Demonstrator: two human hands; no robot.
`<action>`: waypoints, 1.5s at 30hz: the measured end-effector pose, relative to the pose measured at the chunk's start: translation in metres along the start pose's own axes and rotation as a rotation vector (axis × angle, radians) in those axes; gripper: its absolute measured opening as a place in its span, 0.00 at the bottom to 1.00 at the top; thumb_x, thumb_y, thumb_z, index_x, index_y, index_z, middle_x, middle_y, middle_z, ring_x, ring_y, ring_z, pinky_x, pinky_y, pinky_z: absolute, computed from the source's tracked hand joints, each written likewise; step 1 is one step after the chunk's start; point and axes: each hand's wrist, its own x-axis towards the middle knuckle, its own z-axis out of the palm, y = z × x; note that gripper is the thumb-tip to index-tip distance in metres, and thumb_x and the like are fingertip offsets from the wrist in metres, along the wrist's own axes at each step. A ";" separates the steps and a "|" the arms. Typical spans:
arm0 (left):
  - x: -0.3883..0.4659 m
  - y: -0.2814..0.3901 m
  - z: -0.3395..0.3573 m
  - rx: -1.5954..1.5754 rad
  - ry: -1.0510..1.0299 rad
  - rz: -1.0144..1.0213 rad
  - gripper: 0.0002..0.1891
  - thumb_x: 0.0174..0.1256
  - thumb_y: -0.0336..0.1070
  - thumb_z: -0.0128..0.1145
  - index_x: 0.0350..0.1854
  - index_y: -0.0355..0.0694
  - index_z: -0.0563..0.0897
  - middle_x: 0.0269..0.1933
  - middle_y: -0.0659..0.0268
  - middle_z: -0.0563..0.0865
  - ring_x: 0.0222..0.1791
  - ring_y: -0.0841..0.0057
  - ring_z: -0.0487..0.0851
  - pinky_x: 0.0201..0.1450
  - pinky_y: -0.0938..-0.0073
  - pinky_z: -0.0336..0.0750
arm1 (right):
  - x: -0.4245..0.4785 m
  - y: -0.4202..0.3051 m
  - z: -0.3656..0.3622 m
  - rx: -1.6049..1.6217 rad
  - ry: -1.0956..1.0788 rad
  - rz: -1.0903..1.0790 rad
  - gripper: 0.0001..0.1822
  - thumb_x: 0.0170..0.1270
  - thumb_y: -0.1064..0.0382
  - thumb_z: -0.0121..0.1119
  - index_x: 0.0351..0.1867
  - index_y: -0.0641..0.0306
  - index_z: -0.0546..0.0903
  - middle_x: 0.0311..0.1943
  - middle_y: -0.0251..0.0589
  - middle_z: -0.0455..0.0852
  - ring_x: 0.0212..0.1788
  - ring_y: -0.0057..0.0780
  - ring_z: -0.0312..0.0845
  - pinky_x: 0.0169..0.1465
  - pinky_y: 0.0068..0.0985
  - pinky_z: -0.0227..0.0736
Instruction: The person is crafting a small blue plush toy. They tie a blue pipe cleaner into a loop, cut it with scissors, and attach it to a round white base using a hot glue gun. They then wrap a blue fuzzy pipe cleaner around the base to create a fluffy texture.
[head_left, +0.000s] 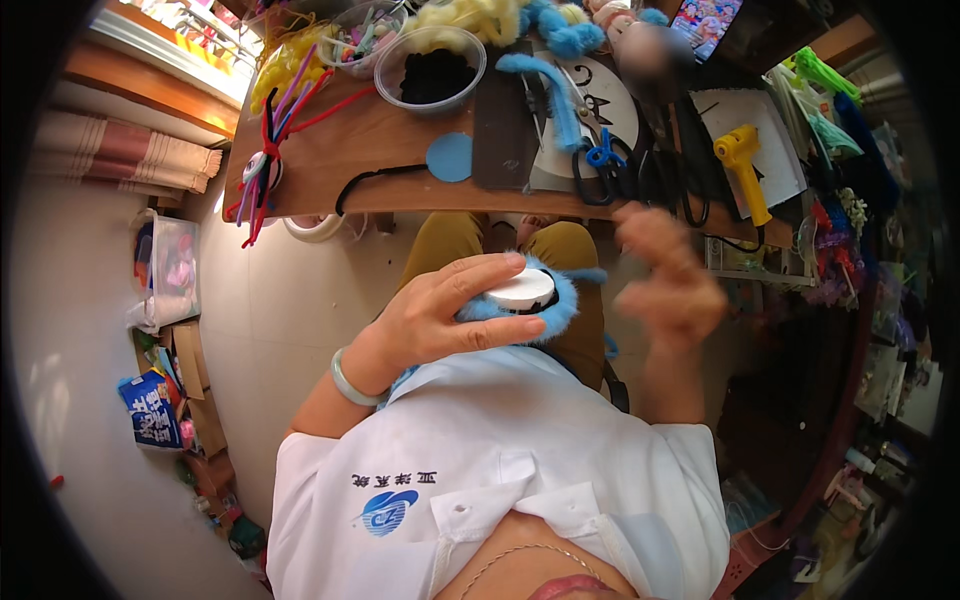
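Observation:
My left hand (450, 307) holds a round piece wrapped in fluffy light blue pipe cleaner (559, 322), low over my lap. A white disc (523, 289) lies on the piece between my spread fingers, with a black edge showing beside it. My right hand (667, 277) is raised to the right of the piece, blurred, with its fingers apart and nothing seen in them. On the table (300, 176) in front lie a light blue disc (450, 157), a black pipe cleaner (379, 174) and a fluffy blue strip (559, 97).
Scissors (596, 174) with dark handles lie near the table's front edge. Right of them, a yellow glue gun (744, 169) rests on a white sheet (780, 161). A clear tub (431, 71) with black material stands at the back, and colored pipe cleaners (270, 154) overhang the left edge.

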 end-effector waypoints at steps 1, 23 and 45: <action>0.001 0.000 -0.001 0.032 0.005 0.023 0.24 0.51 0.30 0.68 0.54 0.55 0.87 0.58 0.52 0.80 0.49 0.56 0.86 0.51 0.66 0.84 | 0.005 -0.001 -0.019 -0.101 0.118 0.063 0.17 0.64 0.69 0.52 0.49 0.57 0.88 0.66 0.53 0.75 0.65 0.52 0.73 0.69 0.46 0.60; 0.012 -0.003 -0.014 0.257 0.085 0.158 0.21 0.53 0.31 0.69 0.53 0.50 0.86 0.52 0.54 0.84 0.47 0.59 0.87 0.47 0.68 0.85 | -0.021 0.083 -0.188 -1.425 0.204 0.895 0.29 0.56 0.67 0.55 0.64 0.60 0.74 0.49 0.54 0.81 0.48 0.52 0.81 0.50 0.39 0.76; 0.014 -0.005 -0.017 0.244 0.017 0.180 0.22 0.52 0.32 0.71 0.52 0.55 0.87 0.57 0.50 0.81 0.51 0.53 0.86 0.51 0.63 0.85 | 0.026 -0.047 -0.050 0.071 -0.337 0.404 0.14 0.56 0.64 0.71 0.42 0.65 0.82 0.41 0.45 0.85 0.41 0.32 0.83 0.45 0.23 0.77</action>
